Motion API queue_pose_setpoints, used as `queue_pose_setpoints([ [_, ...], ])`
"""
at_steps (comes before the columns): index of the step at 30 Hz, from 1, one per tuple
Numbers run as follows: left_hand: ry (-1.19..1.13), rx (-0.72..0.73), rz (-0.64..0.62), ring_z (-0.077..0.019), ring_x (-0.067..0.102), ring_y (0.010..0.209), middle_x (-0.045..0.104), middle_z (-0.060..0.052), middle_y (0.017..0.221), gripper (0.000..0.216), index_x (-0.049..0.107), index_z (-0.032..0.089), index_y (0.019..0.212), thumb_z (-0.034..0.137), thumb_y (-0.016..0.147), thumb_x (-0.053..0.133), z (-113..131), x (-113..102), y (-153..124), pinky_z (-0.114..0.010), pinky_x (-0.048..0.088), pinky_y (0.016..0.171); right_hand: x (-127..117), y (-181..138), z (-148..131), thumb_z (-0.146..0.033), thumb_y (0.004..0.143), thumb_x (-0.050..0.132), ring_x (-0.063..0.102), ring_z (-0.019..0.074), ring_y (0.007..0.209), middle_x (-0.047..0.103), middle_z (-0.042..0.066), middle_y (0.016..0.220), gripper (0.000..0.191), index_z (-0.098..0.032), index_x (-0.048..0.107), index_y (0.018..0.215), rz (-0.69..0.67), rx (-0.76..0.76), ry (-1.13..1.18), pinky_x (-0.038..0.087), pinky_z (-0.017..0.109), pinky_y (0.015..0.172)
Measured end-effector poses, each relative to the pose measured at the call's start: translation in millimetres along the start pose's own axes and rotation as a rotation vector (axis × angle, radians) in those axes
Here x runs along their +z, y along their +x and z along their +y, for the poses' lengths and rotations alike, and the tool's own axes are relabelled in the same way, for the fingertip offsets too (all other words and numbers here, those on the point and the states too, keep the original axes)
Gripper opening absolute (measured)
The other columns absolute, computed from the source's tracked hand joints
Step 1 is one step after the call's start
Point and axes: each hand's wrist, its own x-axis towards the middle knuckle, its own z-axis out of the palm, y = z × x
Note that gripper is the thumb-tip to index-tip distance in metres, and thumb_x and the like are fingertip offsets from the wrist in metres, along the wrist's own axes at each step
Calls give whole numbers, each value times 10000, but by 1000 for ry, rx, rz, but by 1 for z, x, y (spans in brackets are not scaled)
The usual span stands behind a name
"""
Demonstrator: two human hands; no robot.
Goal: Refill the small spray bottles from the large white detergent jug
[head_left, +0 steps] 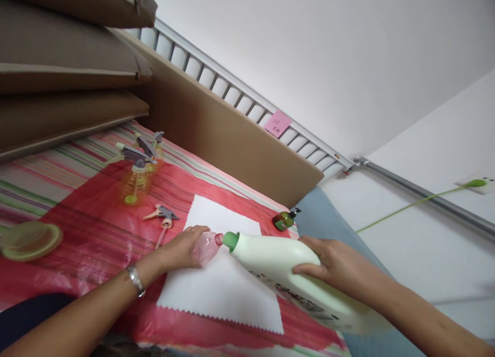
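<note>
My left hand (188,248) is wrapped round a small clear pink bottle (208,248), tilted with its open neck to the right. My right hand (328,261) grips a large pale green jug (276,259), tipped so that its green spout (231,240) meets the mouth of the pink bottle. Whether liquid flows cannot be made out. Both are above a white sheet with zigzag edges (224,300). Left of the sheet lies a loose spray trigger head (165,215) with its dip tube.
Several spray bottles (135,184) with yellowish liquid stand at the back left. A green pump bottle (284,220) lies beyond the sheet. A round greenish lid-like object (33,240) is at far left. Red plastic (104,243) covers the striped cloth. A brown board (220,140) leans before the radiator (232,95).
</note>
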Motion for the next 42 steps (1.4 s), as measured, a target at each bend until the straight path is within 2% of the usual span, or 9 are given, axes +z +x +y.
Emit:
queue_pose_setpoints([
  [16,22,-23,-26,-275,483,1124,497,-119,1237,782,393,164,1255,210,531,686,5,-3,0,-351,383,964,-6,0,-3,-666,776,406,619,252,720,672,64,823,481,-236,552,933,-26,16,-49,424,309,569],
  [24,14,-19,-27,-275,477,1136,492,-108,1257,765,395,198,1244,219,536,686,6,-3,0,-358,383,964,-9,1,-5,-664,769,422,622,259,730,674,62,835,483,-236,557,948,-39,31,-56,428,320,578],
  [42,-5,-17,-27,-285,459,1162,476,-110,1280,794,380,204,1260,226,533,700,2,-2,0,-376,364,984,-11,0,-6,-654,765,444,620,255,702,679,77,814,480,-227,586,930,-4,15,-23,422,314,558],
])
